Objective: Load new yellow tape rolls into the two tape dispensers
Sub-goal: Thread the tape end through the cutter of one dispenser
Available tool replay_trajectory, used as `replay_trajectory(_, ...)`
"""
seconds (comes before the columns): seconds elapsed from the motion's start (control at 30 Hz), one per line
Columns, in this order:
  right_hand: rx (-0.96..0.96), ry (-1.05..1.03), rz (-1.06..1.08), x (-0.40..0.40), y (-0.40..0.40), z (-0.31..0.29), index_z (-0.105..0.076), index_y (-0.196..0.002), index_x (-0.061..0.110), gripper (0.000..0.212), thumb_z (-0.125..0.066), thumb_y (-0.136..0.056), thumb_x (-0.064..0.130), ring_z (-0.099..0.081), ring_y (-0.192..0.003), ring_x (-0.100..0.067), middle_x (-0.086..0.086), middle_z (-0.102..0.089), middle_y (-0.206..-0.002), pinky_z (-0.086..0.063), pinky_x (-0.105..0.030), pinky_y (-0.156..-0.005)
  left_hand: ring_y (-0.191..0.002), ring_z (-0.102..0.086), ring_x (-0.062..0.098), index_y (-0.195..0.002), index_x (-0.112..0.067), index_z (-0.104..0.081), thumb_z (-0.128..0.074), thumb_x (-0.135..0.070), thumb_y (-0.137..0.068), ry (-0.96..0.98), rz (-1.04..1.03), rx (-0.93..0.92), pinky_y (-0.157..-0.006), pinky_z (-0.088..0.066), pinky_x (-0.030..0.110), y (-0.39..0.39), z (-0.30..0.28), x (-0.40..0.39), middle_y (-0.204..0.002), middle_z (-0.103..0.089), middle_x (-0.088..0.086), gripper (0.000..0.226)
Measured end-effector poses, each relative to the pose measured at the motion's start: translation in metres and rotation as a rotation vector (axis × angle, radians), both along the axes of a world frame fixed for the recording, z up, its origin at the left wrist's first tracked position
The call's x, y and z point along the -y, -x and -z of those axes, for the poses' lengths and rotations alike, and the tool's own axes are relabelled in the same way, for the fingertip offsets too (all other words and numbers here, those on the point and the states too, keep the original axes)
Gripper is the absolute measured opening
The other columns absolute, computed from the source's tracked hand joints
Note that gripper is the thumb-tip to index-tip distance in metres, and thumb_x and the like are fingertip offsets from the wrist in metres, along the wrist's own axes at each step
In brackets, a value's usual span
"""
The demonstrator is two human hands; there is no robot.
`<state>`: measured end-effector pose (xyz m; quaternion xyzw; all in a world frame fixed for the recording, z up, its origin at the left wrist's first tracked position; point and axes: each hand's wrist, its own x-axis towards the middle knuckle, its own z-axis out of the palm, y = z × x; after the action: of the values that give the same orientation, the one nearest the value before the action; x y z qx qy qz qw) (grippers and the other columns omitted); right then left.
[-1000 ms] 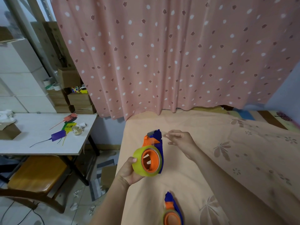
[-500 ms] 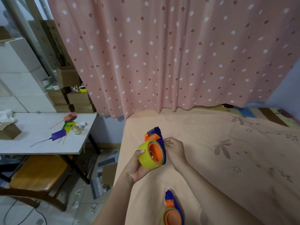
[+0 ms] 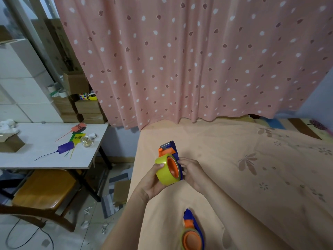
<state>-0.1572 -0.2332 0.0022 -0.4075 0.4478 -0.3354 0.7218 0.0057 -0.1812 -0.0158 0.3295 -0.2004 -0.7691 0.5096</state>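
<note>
A: What did the person hold?

B: A blue and orange dispenser (image 3: 171,152) with a yellow roll (image 3: 164,173) on its orange hub. It was up over the bed (image 3: 234,159), near the left edge.

A: Which hand had it?

B: Both. The left hand (image 3: 153,183) was cupped under the roll, with the thumb pressed on its yellow side. The right hand (image 3: 191,171) was closed on the blue back of the dispenser, fingers bent around the edge.

A: Which way did the dispenser point?

B: The metal cutter end pointed away from the person, toward the pink curtain (image 3: 180,60). The roll's open side faced right.

A: Was there another one?

B: Yes. A second dispenser (image 3: 192,233) lay on the bed close to the person, between the two arms. It had an orange hub too, and a yellow rim showed around it. The bottom of the picture cut part of it off.

A: What else was there?

B: A white table (image 3: 45,159) stood to the left, well apart from the bed. It had colored tags and a small glass jar (image 3: 86,141) on it. A wooden chair (image 3: 43,192) sat under it.
</note>
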Motion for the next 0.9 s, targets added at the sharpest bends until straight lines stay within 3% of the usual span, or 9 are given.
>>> replay_trajectory(0.1, -0.099, 0.037, -0.058, -0.006, -0.002, 0.002, -0.078, -0.1, 0.016, 0.024, -0.058, -0.092, 0.006, -0.073, -0.088, -0.024, -0.011, -0.077, -0.101, -0.06, -0.037, -0.074, -0.11, -0.067, 0.036, -0.132, -0.013, -0.058, -0.092, -0.031, -0.059, -0.016, 0.019, 0.066, -0.103, -0.048, 0.054, -0.001, 0.002, -0.002, -0.125, -0.068, 0.019, 0.083)
replay_trajectory(0.27, -0.214, 0.019, -0.085, -0.02, -0.008, 0.023, -0.072, -0.113, 0.01, 0.027, -0.058, -0.092, -0.001, -0.072, -0.101, -0.029, -0.011, -0.076, -0.107, -0.061, -0.043, -0.082, -0.106, -0.07, 0.033, -0.132, -0.008, -0.057, -0.088, -0.028, -0.065, -0.071, 0.079, 0.205, -0.086, -0.058, 0.045, -0.008, 0.009, -0.015, -0.122, -0.069, 0.02, 0.077)
replay_trajectory(0.4, -0.332, -0.034, 0.006, -0.04, -0.021, 0.049, -0.075, -0.1, 0.003, 0.016, -0.065, -0.089, 0.007, -0.074, -0.092, -0.032, -0.018, -0.076, -0.099, -0.062, -0.045, -0.08, -0.107, -0.068, 0.035, -0.136, -0.007, -0.053, -0.081, -0.023, -0.07, -0.12, 0.148, 0.332, -0.095, -0.055, 0.052, -0.013, 0.024, -0.033, -0.121, -0.068, 0.02, 0.073)
replay_trajectory(0.5, -0.329, -0.133, 0.026, -0.058, -0.03, 0.069, -0.077, -0.092, 0.005, 0.012, -0.066, -0.086, 0.006, -0.074, -0.079, -0.029, -0.017, -0.077, -0.091, -0.062, -0.046, -0.078, -0.113, -0.065, 0.036, -0.134, -0.009, -0.056, -0.081, -0.025, -0.07, -0.177, 0.193, 0.397, -0.104, -0.049, 0.055, -0.017, 0.037, -0.049, -0.125, -0.066, 0.021, 0.07)
replay_trajectory(0.73, -0.231, -0.354, 0.042, -0.089, -0.042, 0.102, -0.072, -0.112, 0.0, 0.024, -0.059, -0.092, -0.002, -0.072, -0.098, -0.037, -0.02, -0.075, -0.104, -0.059, -0.051, -0.088, -0.099, -0.071, 0.028, -0.124, -0.011, -0.06, -0.074, -0.022, -0.078, -0.278, 0.226, 0.458, -0.084, -0.06, 0.041, -0.032, 0.059, -0.079, -0.111, -0.073, 0.013, 0.049)
replay_trajectory(0.9, -0.224, -0.474, 0.084, -0.098, -0.052, 0.123, -0.069, -0.117, -0.002, 0.025, -0.057, -0.095, 0.0, -0.071, -0.1, -0.037, -0.021, -0.073, -0.109, -0.059, -0.053, -0.087, -0.096, -0.068, 0.028, -0.12, -0.013, -0.061, -0.074, -0.028, -0.077, -0.332, 0.247, 0.49, -0.08, -0.059, 0.039, -0.04, 0.078, -0.088, -0.108, -0.07, 0.012, 0.047)
